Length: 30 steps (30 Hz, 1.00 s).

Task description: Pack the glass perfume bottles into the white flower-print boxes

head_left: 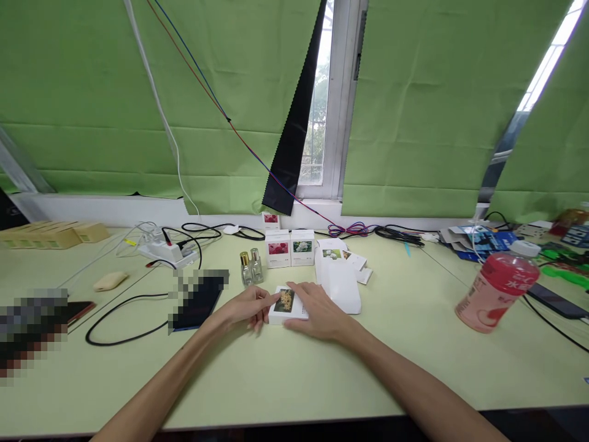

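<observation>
White box (289, 310), yellow flowers (287, 299) on dark panel (280, 307), left hand (251, 306) pinching its edge, right hand (318, 312) gripping it

Two cartons (278, 250) stand behind the box (287, 302), right of the bottles (256, 267).

We are reading one white sign, 水, on the pink bottle (497, 293). We are also spotting tiny words on the yellow-flower box (287, 302) and the red-flower box (278, 248), but we are finding them too small to read.
</observation>
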{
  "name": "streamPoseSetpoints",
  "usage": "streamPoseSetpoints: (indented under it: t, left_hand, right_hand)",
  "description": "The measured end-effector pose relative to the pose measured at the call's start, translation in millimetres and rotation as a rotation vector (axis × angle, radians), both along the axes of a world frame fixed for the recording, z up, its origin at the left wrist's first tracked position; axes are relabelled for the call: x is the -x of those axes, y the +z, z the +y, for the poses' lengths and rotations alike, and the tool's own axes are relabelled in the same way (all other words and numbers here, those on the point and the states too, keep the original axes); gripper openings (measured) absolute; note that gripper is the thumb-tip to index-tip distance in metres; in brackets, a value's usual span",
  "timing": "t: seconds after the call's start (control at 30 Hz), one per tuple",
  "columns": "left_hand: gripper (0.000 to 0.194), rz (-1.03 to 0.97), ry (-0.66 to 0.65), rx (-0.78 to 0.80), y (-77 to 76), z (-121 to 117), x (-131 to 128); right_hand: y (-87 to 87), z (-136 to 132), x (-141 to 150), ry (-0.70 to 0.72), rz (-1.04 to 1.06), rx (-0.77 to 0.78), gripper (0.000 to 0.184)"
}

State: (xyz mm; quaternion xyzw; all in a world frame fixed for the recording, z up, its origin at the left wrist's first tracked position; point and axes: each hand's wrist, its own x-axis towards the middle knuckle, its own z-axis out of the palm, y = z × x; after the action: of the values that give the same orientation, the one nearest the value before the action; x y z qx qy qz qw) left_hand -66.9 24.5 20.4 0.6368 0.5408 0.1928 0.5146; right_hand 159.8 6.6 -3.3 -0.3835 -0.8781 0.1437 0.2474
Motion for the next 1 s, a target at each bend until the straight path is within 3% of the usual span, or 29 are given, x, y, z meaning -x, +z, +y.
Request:
streamPoseSetpoints:
  t: [0.2,0.67,0.9,1.0]
  left_hand:
    - [0.065,0.022,-0.010,-0.026,0.2,0.6,1.1]
    - [0.064,-0.085,0.019,-0.020,3.6,-6.9,-7.5]
    - [0.058,-0.184,0.017,0.046,5.2,-6.3,-8.1]
    - [0.054,-0.197,0.097,0.058,2.5,-2.3,-6.6]
  right_hand:
    - [-0.2,0.6,-1.9,0.016,0.028,-0.101,0.069]
    - [0.1,4.1,-5.6,0.024,-0.001,-0.244,0.069]
    - [0.6,5.4,-9.0,0.046,0.020,-0.198,0.071]
    - [3.9,4.9,-12.5,0.051,0.050,-0.111,0.076]
